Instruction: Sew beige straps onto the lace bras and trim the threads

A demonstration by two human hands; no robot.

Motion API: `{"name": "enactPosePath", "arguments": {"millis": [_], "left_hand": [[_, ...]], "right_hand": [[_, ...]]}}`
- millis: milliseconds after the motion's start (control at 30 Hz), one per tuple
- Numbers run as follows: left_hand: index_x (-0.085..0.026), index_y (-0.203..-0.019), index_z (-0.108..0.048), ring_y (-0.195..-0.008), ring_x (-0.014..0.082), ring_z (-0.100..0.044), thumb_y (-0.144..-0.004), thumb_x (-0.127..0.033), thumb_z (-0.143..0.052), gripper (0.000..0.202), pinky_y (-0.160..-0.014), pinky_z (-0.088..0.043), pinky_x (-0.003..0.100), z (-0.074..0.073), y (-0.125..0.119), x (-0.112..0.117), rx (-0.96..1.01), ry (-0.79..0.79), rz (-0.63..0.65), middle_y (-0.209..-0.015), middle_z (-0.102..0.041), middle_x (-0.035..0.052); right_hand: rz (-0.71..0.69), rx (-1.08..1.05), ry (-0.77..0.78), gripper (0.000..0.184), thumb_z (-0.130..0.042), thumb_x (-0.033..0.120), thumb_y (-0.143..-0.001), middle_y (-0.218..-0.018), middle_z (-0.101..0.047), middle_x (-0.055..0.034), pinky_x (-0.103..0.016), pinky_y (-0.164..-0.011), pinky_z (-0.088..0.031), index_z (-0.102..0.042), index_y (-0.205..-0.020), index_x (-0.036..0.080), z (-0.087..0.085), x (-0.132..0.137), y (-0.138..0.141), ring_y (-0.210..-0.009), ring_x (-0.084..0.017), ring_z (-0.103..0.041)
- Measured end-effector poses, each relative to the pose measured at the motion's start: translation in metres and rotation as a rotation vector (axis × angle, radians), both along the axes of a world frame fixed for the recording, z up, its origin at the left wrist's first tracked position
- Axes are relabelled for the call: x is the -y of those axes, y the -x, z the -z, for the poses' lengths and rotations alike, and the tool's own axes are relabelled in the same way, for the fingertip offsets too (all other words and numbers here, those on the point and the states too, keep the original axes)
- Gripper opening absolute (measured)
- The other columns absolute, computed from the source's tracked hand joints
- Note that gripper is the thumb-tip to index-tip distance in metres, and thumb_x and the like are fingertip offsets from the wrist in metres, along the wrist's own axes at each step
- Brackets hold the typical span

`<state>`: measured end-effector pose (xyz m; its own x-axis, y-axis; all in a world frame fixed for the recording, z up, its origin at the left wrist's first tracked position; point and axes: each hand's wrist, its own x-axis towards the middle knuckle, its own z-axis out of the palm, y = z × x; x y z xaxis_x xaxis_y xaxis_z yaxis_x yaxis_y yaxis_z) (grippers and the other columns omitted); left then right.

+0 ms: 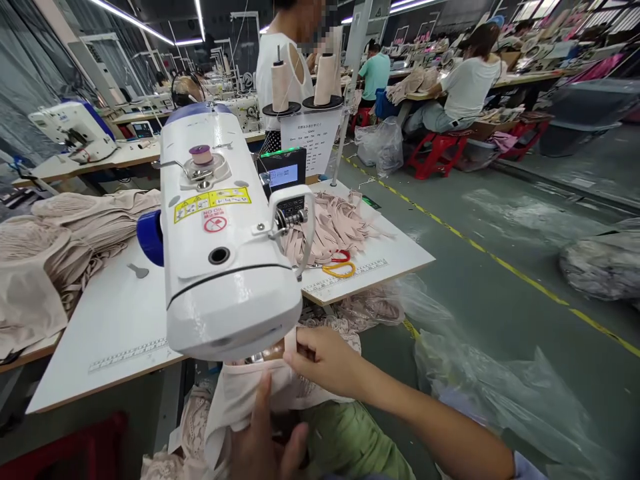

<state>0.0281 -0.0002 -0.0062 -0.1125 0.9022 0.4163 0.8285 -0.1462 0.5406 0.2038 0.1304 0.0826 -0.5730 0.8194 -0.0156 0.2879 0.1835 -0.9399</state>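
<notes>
A white sewing machine (220, 233) fills the middle of the view, its head hanging over the table's front edge. Under its head lies a pale pink fabric piece (240, 397) with lace trim. My right hand (325, 363) pinches the fabric's upper edge just beside the machine's needle area, fingers closed on it. My left hand (263, 443) holds the same piece from below, thumb and fingers pressed against the cloth. The needle and presser foot are hidden behind the machine head.
A stack of beige fabric (65, 240) lies at the left of the white table (115, 327). Cut pink pieces (335, 230) and red and yellow loops (340, 265) lie at the right. Clear plastic bags (500, 393) sit on the floor. Other workers sit at benches behind.
</notes>
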Motion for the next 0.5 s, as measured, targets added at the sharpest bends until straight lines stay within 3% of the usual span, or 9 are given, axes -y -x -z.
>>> {"name": "enactPosePath", "arguments": {"millis": [100,200,300,367,500], "left_hand": [[-0.03,-0.146,-0.043,-0.131,0.0355,-0.053,-0.085,-0.047,-0.058,0.066,-0.105,-0.047,0.049,-0.004,0.003,-0.014,-0.087,0.026,0.029,-0.134,-0.064,0.0096],[-0.031,-0.146,-0.044,-0.131,0.0372,-0.051,-0.086,-0.045,-0.06,0.063,-0.107,-0.043,0.057,-0.006,0.001,-0.018,-0.19,0.043,0.032,-0.134,-0.064,0.0113],[-0.031,-0.146,-0.044,-0.131,0.0391,-0.052,-0.087,-0.043,-0.061,0.062,-0.106,-0.04,0.064,-0.01,-0.005,-0.018,-0.275,0.025,0.018,-0.136,-0.062,0.014],[-0.033,-0.146,-0.043,-0.13,0.0389,-0.053,-0.089,-0.041,-0.059,0.06,-0.107,-0.038,0.066,-0.016,-0.009,-0.017,-0.296,0.036,0.014,-0.136,-0.062,0.0129],[-0.03,-0.149,-0.039,-0.13,0.0383,-0.053,-0.092,-0.041,-0.056,0.061,-0.104,-0.043,0.063,-0.025,-0.013,-0.018,-0.287,0.107,-0.005,-0.137,-0.06,0.0143]], "right_hand": [[0.124,-0.068,0.017,0.014,-0.063,0.025,-0.081,-0.065,-0.049,0.0052,-0.022,-0.054,-0.029,-0.051,-0.076,0.019,0.014,-0.011,0.009,-0.059,-0.009,-0.041],[0.148,-0.358,0.283,0.02,-0.064,0.023,-0.077,-0.077,-0.051,0.0044,-0.021,-0.059,-0.035,-0.052,-0.091,0.02,0.027,-0.015,0.016,-0.066,-0.01,-0.044],[0.179,-0.496,0.445,0.016,-0.06,0.027,-0.08,-0.075,-0.047,0.0044,-0.023,-0.06,-0.036,-0.052,-0.091,0.02,0.032,-0.019,0.022,-0.066,-0.011,-0.043],[0.204,-0.474,0.381,0.014,-0.058,0.032,-0.084,-0.074,-0.047,0.0035,-0.025,-0.065,-0.04,-0.053,-0.088,0.02,0.03,-0.024,0.024,-0.068,-0.012,-0.044],[0.188,-0.335,0.038,0.016,-0.059,0.036,-0.086,-0.092,-0.056,-0.0042,-0.035,-0.087,-0.045,-0.059,-0.086,0.02,0.026,-0.039,0.023,-0.089,-0.02,-0.053]]}}
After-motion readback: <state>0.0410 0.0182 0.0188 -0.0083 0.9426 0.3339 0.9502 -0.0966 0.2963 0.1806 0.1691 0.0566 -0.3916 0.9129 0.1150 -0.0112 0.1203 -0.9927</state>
